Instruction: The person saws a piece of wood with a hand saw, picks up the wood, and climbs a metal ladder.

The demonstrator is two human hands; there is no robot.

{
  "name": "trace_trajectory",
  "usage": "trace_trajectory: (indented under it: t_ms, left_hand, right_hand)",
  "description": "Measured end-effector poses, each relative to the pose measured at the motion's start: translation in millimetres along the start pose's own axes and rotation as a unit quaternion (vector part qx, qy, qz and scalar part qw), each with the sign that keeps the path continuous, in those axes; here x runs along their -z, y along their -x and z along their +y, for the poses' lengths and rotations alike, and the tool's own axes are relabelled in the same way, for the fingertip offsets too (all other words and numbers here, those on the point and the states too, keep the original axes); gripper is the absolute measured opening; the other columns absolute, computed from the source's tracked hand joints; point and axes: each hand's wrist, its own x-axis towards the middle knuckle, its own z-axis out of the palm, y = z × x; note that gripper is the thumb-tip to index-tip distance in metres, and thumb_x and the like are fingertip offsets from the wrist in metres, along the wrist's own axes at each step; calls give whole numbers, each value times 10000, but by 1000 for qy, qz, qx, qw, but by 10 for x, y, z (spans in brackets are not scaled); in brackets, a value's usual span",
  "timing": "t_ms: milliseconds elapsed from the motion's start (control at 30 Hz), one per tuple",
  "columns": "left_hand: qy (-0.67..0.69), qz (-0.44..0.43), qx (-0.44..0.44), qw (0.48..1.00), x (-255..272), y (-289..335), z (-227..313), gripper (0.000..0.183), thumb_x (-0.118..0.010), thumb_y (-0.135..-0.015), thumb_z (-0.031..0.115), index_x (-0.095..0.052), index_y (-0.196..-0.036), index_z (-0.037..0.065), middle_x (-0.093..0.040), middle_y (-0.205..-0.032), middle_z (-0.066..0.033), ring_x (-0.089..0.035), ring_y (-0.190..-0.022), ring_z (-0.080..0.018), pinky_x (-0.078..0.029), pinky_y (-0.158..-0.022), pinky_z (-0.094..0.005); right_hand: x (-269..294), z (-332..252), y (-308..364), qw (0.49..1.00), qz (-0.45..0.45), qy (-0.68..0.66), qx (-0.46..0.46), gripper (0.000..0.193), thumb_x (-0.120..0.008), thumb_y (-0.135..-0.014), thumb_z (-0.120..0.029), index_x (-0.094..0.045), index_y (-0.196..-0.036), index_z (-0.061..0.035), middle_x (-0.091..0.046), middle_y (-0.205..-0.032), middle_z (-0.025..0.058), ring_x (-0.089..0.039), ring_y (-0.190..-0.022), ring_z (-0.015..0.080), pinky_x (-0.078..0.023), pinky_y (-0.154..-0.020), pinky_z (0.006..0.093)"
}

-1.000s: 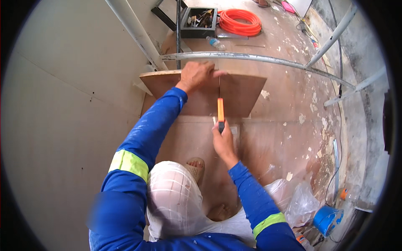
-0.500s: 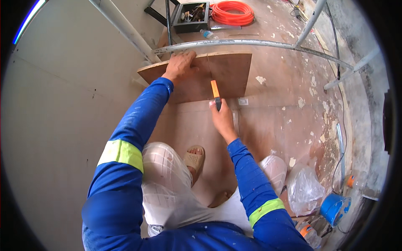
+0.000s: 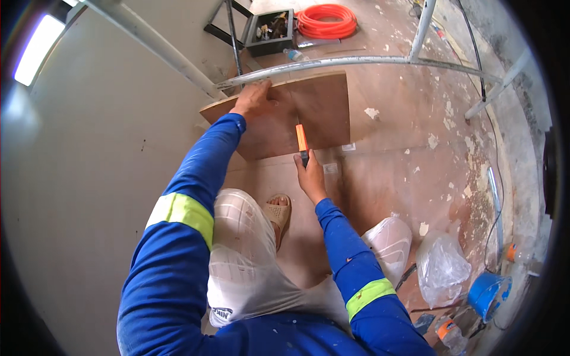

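Observation:
A brown plywood board [image 3: 325, 110] stands tilted on edge in front of me, near the white metal frame. My left hand [image 3: 254, 98] is closed over its upper edge, left of the middle. In my right hand [image 3: 311, 177] is a thin-bladed tool [image 3: 301, 137] with an orange-and-black handle; whether it is a small saw or a knife cannot be made out. The blade lies along a thin dark line that runs down the board's face from the top edge. My right fingers wrap round the black end of the handle.
White metal tubing [image 3: 332, 60] crosses just behind the board. Beyond it are a dark box of tools [image 3: 270, 44], an orange coiled hose [image 3: 326, 21] and a plastic bottle [image 3: 295, 54]. A clear plastic bag [image 3: 440, 267] and a blue bucket [image 3: 488, 295] sit at the right.
My right hand and the tool have shifted down and slightly left, toward me. The board leans at a slightly different angle, and my left hand keeps its hold on the edge.

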Motion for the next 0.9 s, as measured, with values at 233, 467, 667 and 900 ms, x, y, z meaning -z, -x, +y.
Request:
trace_trajectory:
  t_ms: [233, 467, 667, 900]
  left_hand:
    - [-7, -25, -20, 999, 14, -22, 19, 694, -861, -826, 484, -648, -1309, 33, -712, -1269, -260, -677, -1192, -455, -535, -991, -540]
    - [-5, -44, -17, 999, -23, -83, 86, 584, -844, -842, 525, -650, -1155, 71, -750, -1036, -214, -724, -989, -447, -549, -809, -563]
    - [-16, -20, 6, 1000, -3, -46, -29, 578, -853, -851, 557, -619, -1016, 55, -718, -934, -218, -703, -901, -460, -535, -757, -548]
    - [-35, -47, 14, 998, -112, -98, 110, 575, -842, -860, 540, -657, -1124, 63, -756, -1005, -205, -729, -981, -434, -571, -797, -546]
  right_hand:
    - [-9, 84, -41, 990, -52, -8, -133, 397, -700, -1050, -379, -638, -1165, -4, -712, -875, 278, -700, -861, 516, -521, -725, 576]
    - [-68, 289, -66, 994, 3, -7, -109, 445, -680, -1064, -447, -680, -1223, -31, -710, -908, 243, -713, -895, 449, -539, -781, 508]
    - [280, 356, -360, 969, -180, 86, -148, 483, -671, -1047, -475, -640, -1280, -53, -756, -1110, 240, -708, -1055, 459, -547, -891, 547]
    - [348, 628, -350, 950, -224, 159, -148, 548, -603, -1081, -539, -626, -1308, -41, -752, -1108, 244, -711, -1073, 452, -528, -921, 541]
